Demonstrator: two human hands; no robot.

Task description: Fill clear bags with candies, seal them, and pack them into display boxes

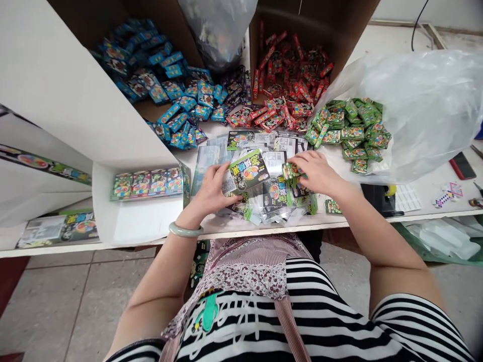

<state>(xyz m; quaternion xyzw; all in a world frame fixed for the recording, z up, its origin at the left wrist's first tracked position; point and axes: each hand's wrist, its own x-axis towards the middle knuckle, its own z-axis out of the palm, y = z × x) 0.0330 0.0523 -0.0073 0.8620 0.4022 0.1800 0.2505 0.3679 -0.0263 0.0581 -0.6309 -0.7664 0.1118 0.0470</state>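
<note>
In the head view my left hand (214, 193) is closed on the left side of a black and green printed pouch (251, 171), thumb below and fingers above. My right hand (315, 171) pinches a small green packet (290, 171) just right of that pouch. Beneath both hands lies a pile of flat printed pouches (276, 197) with clear parts. A loose green packet (332, 206) rests near the table edge under my right forearm.
Blue packets (173, 90), red packets (279, 113) and green packets (354, 131) lie in heaps beyond my hands. A white box (139, 221) with a row of packets stands left. Clear plastic bag (422, 110) and phone (462, 166) are right.
</note>
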